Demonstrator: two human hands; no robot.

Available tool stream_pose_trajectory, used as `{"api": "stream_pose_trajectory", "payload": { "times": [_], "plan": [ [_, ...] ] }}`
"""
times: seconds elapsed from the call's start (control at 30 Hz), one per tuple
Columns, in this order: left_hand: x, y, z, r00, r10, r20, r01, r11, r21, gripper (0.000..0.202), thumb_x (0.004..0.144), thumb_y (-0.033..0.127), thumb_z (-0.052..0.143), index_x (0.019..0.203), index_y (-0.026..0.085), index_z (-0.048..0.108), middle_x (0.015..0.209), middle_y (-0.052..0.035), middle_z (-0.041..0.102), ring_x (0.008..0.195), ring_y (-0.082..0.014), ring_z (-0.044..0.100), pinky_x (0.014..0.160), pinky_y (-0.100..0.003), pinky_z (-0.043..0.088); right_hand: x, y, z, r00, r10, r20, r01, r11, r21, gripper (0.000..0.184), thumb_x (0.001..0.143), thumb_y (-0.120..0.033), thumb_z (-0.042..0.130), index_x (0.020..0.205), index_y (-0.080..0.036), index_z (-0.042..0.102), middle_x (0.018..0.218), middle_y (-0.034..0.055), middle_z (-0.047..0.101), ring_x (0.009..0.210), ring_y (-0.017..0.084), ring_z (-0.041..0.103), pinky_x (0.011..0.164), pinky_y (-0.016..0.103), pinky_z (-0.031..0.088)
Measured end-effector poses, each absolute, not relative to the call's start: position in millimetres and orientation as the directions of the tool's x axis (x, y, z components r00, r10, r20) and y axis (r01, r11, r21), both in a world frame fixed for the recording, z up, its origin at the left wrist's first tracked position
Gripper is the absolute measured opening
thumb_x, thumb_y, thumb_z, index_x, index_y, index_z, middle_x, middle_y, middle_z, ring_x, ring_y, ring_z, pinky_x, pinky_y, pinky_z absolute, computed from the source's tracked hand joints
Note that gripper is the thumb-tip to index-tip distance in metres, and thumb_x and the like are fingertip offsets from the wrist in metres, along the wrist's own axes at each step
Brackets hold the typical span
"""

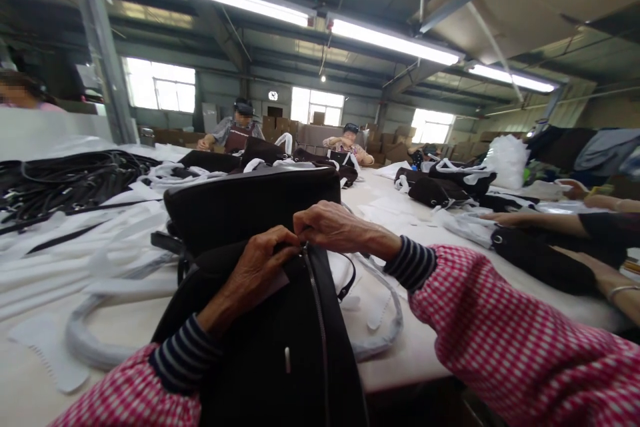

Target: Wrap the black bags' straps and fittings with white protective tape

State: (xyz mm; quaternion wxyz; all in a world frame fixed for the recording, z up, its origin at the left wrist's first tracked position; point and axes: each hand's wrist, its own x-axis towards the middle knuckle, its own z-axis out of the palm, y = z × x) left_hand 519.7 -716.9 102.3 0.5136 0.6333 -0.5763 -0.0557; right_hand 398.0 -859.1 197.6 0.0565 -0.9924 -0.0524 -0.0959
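L/R hands @ blk bag zip

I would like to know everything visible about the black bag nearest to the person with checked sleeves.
The black bag looks like smooth, matte fabric. A metallic-looking zip runs lengthwise along its right part in the picture, and a short pale piece shows on its front. It sits at the table's near edge, its lower end out of frame. The left hand and right hand meet at the zip's far end, hiding what they pinch.

Left fingers, right fingers — curled, close together.
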Motion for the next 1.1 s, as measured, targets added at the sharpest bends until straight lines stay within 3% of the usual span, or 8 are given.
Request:
{"api": "stream_pose_trajectory", "payload": {
  "times": [0.13, 0.33, 0.53, 0.8, 0.9, 0.97, 1.1],
  "plan": [
    [520.8, -716.2, 109.9, 0.326, -0.826, 0.460, -0.679, 0.134, 0.722, 0.022, 0.093, 0.036, 0.061, 0.092, 0.021, 0.077, 0.096, -0.0037, 0.075, 0.092, -0.0233, 0.068, 0.085, -0.034, 0.049, 396.9, -873.5, 190.3, 0.968, 0.053, 0.247, 0.103, -0.975, -0.196, 0.011, 0.086, -0.015, 0.060, 0.082, -0.017, 0.070, 0.069, -0.0018, 0.061, 0.065, 0.011, 0.052, 0.061, 0.024, 0.031],
    [528.8, -720.9, 110.6, 0.308, -0.859, 0.410, -0.682, 0.101, 0.724, 0.020, 0.089, 0.032, 0.063, 0.090, 0.020, 0.078, 0.095, -0.0036, 0.077, 0.091, -0.0229, 0.070, 0.086, -0.033, 0.049, 410.3, -891.7, 173.2, 0.985, 0.014, 0.172, 0.106, -0.835, -0.540, 0.006, 0.082, -0.014, 0.061, 0.080, -0.015, 0.067, 0.068, -0.0021, 0.065, 0.058, 0.011, 0.060, 0.056, 0.020, 0.038],
    [526.9, -722.7, 103.4, 0.358, -0.843, 0.401, -0.682, 0.057, 0.729, 0.020, 0.089, 0.030, 0.062, 0.091, 0.019, 0.078, 0.094, -0.0039, 0.078, 0.092, -0.0244, 0.070, 0.085, -0.033, 0.049, 411.7, -886.3, 164.0, 0.970, 0.037, 0.240, 0.170, -0.809, -0.563, 0.008, 0.081, -0.009, 0.060, 0.079, -0.014, 0.066, 0.066, -0.0040, 0.061, 0.057, 0.009, 0.057, 0.055, 0.019, 0.037],
    [529.5, -719.3, 112.2, 0.311, -0.882, 0.353, -0.634, 0.084, 0.769, 0.023, 0.091, 0.034, 0.062, 0.098, 0.020, 0.079, 0.101, -0.0044, 0.079, 0.097, -0.0258, 0.071, 0.088, -0.035, 0.051, 412.7, -900.5, 160.6, 0.972, 0.036, 0.230, 0.179, -0.750, -0.637, 0.006, 0.081, -0.018, 0.064, 0.084, -0.014, 0.068, 0.068, -0.0024, 0.064, 0.057, 0.012, 0.062, 0.052, 0.019, 0.041],
    [529.9, -718.9, 113.9, 0.318, -0.869, 0.379, -0.660, 0.084, 0.746, 0.024, 0.091, 0.032, 0.061, 0.106, 0.021, 0.077, 0.108, -0.0058, 0.077, 0.104, -0.0269, 0.069, 0.093, -0.038, 0.050, 415.0, -901.1, 165.5, 0.969, 0.047, 0.244, 0.189, -0.776, -0.601, 0.008, 0.081, -0.016, 0.066, 0.087, -0.013, 0.070, 0.070, -0.0023, 0.065, 0.059, 0.011, 0.061, 0.054, 0.020, 0.041],
    [531.4, -720.7, 112.7, 0.310, -0.850, 0.425, -0.698, 0.099, 0.709, 0.025, 0.091, 0.031, 0.061, 0.111, 0.021, 0.075, 0.112, -0.0061, 0.074, 0.108, -0.0262, 0.067, 0.096, -0.038, 0.050, 410.9, -895.7, 173.5, 0.961, 0.072, 0.266, 0.204, -0.835, -0.511, 0.010, 0.081, -0.015, 0.067, 0.089, -0.014, 0.072, 0.076, -0.0011, 0.068, 0.066, 0.012, 0.062, 0.059, 0.021, 0.041],
    [536.1, -728.1, 109.2, 0.254, -0.855, 0.453, -0.794, 0.083, 0.602, 0.023, 0.095, 0.033, 0.059, 0.105, 0.022, 0.076, 0.110, -0.0065, 0.071, 0.107, -0.0249, 0.064, 0.099, -0.040, 0.047, 392.0, -874.2, 192.7, 0.967, 0.019, 0.252, 0.059, -0.986, -0.153, 0.012, 0.086, -0.017, 0.063, 0.091, -0.017, 0.074, 0.087, 0.0046, 0.072, 0.081, 0.018, 0.065, 0.066, 0.026, 0.039]
  ]
}}
